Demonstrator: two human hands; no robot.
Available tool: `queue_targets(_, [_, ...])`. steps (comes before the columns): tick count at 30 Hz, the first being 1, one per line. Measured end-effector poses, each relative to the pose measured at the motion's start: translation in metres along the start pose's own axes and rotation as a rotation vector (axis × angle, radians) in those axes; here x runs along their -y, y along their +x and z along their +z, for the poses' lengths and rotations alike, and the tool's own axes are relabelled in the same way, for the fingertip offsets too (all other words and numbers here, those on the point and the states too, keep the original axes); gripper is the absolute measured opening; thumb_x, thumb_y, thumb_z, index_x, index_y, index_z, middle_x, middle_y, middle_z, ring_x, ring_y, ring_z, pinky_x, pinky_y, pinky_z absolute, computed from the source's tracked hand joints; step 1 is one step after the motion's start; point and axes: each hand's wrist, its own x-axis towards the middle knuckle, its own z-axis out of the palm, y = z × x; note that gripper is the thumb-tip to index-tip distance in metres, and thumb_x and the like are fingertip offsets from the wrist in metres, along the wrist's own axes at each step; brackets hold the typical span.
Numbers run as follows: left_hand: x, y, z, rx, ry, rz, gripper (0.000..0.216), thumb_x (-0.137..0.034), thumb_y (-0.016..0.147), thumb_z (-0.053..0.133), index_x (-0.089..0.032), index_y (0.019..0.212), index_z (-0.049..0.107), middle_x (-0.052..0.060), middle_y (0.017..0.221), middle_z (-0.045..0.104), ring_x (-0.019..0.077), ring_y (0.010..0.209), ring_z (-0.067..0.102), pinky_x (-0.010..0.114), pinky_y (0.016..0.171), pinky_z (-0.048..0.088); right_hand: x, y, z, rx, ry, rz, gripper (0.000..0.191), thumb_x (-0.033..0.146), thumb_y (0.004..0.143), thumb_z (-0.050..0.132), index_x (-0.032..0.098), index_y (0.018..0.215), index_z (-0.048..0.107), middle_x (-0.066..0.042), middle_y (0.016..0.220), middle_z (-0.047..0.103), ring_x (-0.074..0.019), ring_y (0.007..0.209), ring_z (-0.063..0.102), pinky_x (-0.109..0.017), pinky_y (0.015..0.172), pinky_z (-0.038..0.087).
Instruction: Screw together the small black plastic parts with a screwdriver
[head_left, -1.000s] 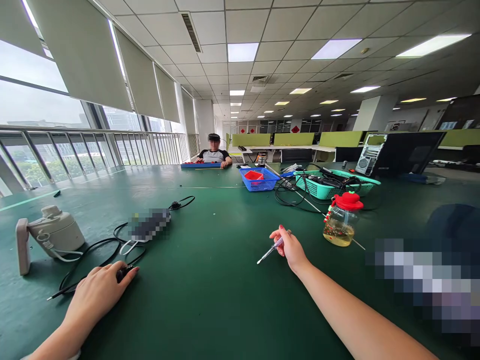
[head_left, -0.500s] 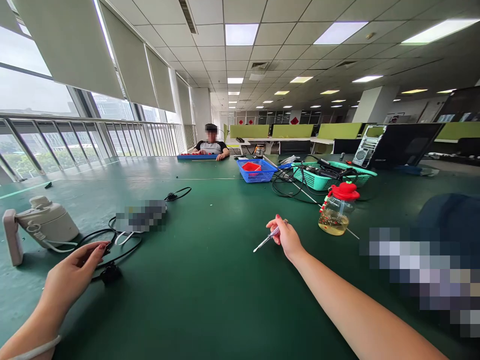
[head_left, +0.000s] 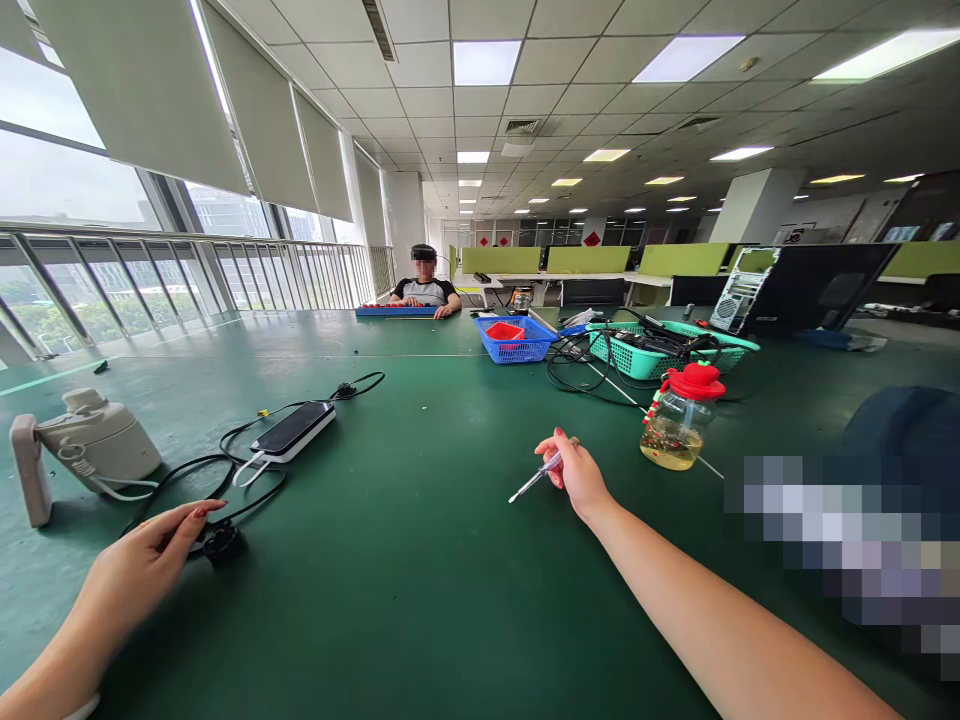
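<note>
My right hand (head_left: 577, 478) grips a thin screwdriver (head_left: 536, 478) with a translucent purplish handle, its metal tip slanting down to the left above the green table. At the left, my left hand (head_left: 150, 560) hovers low over a black cable (head_left: 251, 508), fingers stretched out and thumb a little apart; no cable shows between them. Just beside its fingertips lies a black plug (head_left: 223, 542). Past it is a black-and-white power bank (head_left: 294, 432) with a short white cord (head_left: 251, 470) at its near end.
A beige bottle (head_left: 101, 440) stands at left. At right are a red-lidded jar (head_left: 675, 425) of yellowish liquid, a blue basket (head_left: 517, 345), a teal basket (head_left: 637, 362) of cables and a computer case (head_left: 810, 290). Another person (head_left: 424, 285) sits at the far end.
My left hand has let go of the black cable end, and its fingers have straightened. My right hand keeps hold of the screwdriver, almost still. The view has shifted slightly.
</note>
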Motion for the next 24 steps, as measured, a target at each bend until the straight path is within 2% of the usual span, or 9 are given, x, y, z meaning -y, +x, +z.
queue_targets(3, [0.004,0.002,0.004,-0.02,-0.029,0.11,0.057,-0.055,0.083,0.033,-0.023,0.117,0.066,0.003,0.095,0.072,0.0154,0.063,0.058,0.024,0.057,0.045,0.001,-0.001,0.001,-0.007,-0.009,-0.011,0.059,0.074,0.072,0.058,0.017,0.064,0.066,0.004,0.049,0.042,-0.0059,0.036,0.037,-0.021,0.033,0.027])
queue_targets(7, [0.007,0.002,0.008,-0.039,-0.015,0.22,0.054,-0.055,0.083,0.036,-0.026,0.116,0.067,0.003,0.102,0.07,0.0155,0.072,0.062,0.023,0.063,0.049,0.004,-0.003,0.002,-0.012,-0.017,-0.018,0.058,0.073,0.073,0.058,0.016,0.064,0.065,0.004,0.051,0.043,-0.0058,0.036,0.037,-0.021,0.033,0.028])
queue_targets(11, [0.009,0.003,0.011,-0.021,0.013,0.2,0.048,-0.054,0.083,0.042,-0.029,0.115,0.068,0.002,0.105,0.07,0.0156,0.077,0.065,0.022,0.065,0.05,0.007,-0.004,0.003,-0.015,-0.022,-0.013,0.055,0.071,0.073,0.06,0.017,0.062,0.064,0.005,0.052,0.043,-0.0062,0.036,0.037,-0.022,0.034,0.027])
queue_targets(17, [0.01,0.005,0.013,0.045,0.035,0.176,0.047,-0.055,0.082,0.044,-0.032,0.113,0.069,0.0,0.1,0.071,0.0133,0.068,0.064,0.022,0.063,0.051,0.006,-0.004,0.004,-0.001,-0.016,-0.019,0.055,0.071,0.073,0.059,0.017,0.062,0.064,0.005,0.049,0.042,-0.007,0.036,0.036,-0.022,0.034,0.027])
queue_targets(24, [0.008,0.004,0.011,0.049,0.108,0.228,0.046,-0.055,0.085,0.04,-0.033,0.113,0.069,0.001,0.104,0.07,0.0159,0.083,0.068,0.022,0.071,0.052,0.008,-0.004,0.005,-0.013,-0.009,-0.009,0.056,0.072,0.071,0.061,0.017,0.061,0.064,0.005,0.049,0.042,-0.0065,0.036,0.037,-0.022,0.034,0.027])
